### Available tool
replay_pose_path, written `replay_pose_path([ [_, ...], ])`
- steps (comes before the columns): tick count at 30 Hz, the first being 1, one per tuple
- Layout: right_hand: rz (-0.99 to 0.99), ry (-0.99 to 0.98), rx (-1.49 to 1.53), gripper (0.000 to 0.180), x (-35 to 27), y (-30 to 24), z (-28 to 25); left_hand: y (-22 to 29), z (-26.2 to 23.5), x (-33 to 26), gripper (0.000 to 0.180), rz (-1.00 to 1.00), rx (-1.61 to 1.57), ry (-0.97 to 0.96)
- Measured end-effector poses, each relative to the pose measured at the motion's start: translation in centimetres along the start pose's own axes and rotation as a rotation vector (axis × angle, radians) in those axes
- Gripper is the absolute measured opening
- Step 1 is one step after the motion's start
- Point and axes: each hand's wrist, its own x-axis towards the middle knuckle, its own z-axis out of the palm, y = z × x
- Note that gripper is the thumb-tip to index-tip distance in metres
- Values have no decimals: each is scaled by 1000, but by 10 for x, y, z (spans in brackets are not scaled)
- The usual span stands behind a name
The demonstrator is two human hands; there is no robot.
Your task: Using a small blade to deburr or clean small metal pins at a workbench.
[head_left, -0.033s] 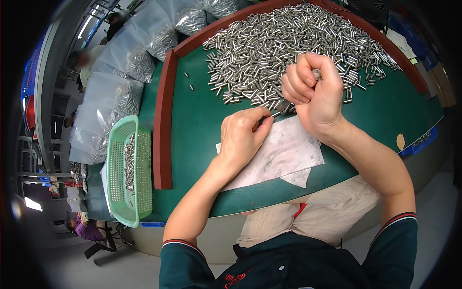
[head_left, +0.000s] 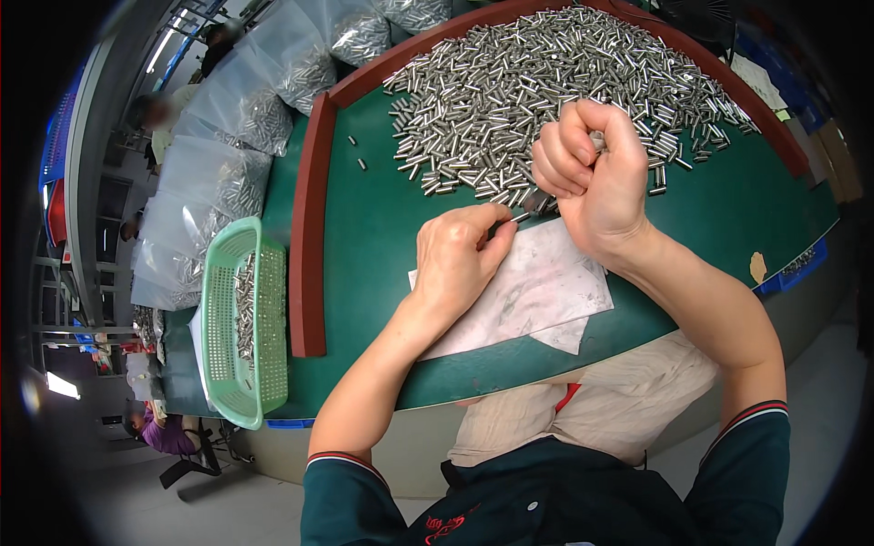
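Note:
My left hand [head_left: 462, 252] rests over the edge of a stained white sheet [head_left: 546, 282]. Its thumb and forefinger pinch a small metal pin [head_left: 521, 217], whose shiny end sticks out to the right. Above the sheet, my right hand [head_left: 596, 173] is curled into a fist around a slim tool. Below that fist shows the tool's dark flat end [head_left: 539, 199], close to the pin; whether they touch I cannot tell. The rest of the tool is hidden by my fingers. Just beyond both hands spreads a large heap of similar metal pins [head_left: 537, 82].
A red-brown rail [head_left: 312, 237] borders the green tabletop [head_left: 364, 227]. Two loose pins [head_left: 362, 165] lie near its left side. Outside it stand a green plastic basket [head_left: 276, 318] partly filled with pins and several clear bags [head_left: 241, 177] of pins. Other people are in the left background.

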Motion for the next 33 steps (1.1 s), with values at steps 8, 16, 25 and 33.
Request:
replay_pose_path([
  [8,114,-69,-37,32,-14,10,4,8,-29,-19,10,-230,-1,-237],
  [16,183,-69,-52,31,-21,18,3,8,-22,-18,11,-223,-50,-237],
  [25,193,-51,-68,36,-24,24,4,7,-20,-19,9,-209,-65,-219],
  [33,180,-52,-61,34,-26,24,4,9,-20,-19,9,-197,-63,-217],
])
